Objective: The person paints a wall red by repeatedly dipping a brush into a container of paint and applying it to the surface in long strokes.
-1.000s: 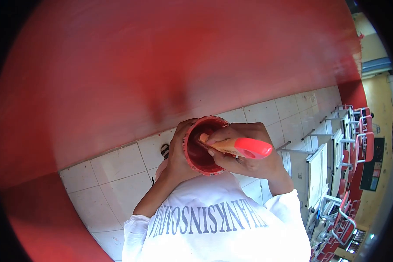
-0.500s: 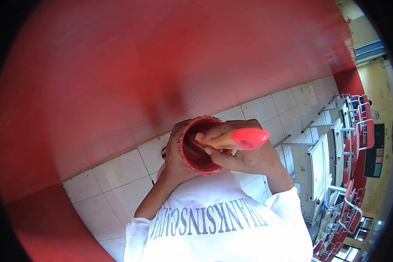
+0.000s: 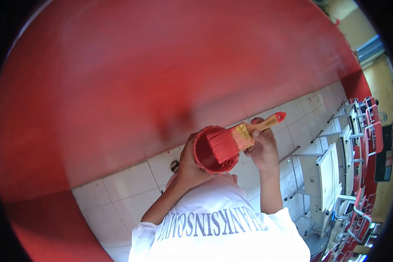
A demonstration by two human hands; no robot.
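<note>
My left hand (image 3: 188,163) is wrapped round the left side of a small red paint pot (image 3: 202,148), holding it up in front of my white shirt. Red paint coats the pot's inside and its rim. In my right hand (image 3: 263,146) is a wide paintbrush (image 3: 231,143), gripped by its wooden handle with the red tip pointing up and right. Its bristles are thick with red paint and lie over the pot's opening, overlapping the right rim. A yellowish, paint-smeared ferrule sits beside my thumb.
Ahead stands a red wall (image 3: 170,65), with glossy and darker patches on it. White floor tiles (image 3: 131,187) run along its foot. Desks (image 3: 325,179) and red chairs (image 3: 373,135) line the right side. A sandalled foot (image 3: 175,166) shows below my left arm.
The brush has come up from inside the pot and turned sideways, so its bristles now show. My right hand has shifted right, away from the pot; the left still holds it.
</note>
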